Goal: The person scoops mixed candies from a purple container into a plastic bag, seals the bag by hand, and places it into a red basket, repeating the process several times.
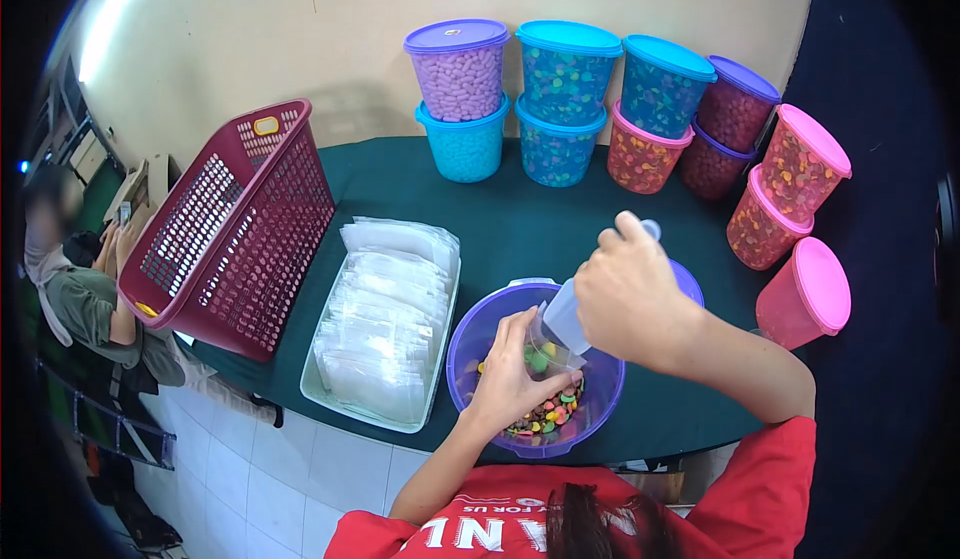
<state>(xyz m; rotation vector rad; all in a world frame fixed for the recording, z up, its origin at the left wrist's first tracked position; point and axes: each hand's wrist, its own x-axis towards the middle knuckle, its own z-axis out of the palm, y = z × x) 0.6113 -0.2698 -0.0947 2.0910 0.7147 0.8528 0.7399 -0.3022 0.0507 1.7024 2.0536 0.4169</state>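
My left hand (512,377) grips a small clear plastic bag (548,337) by its sides, over a purple tub (476,327). Some colourful candies show inside the bag. My right hand (632,294) is closed round the handle of a pale translucent scoop (567,319), which is tilted down into the bag's mouth. Below, loose multicoloured candies (550,421) lie in the tub. Another round purple rim (687,281) is partly hidden behind my right hand.
A tray (427,399) of stacked clear bags (385,309) stands left of the tub, beside a maroon basket (265,249). Stacked lidded candy tubs (565,79) line the back; a pink tub (805,294) is at right. A person (95,294) is at far left.
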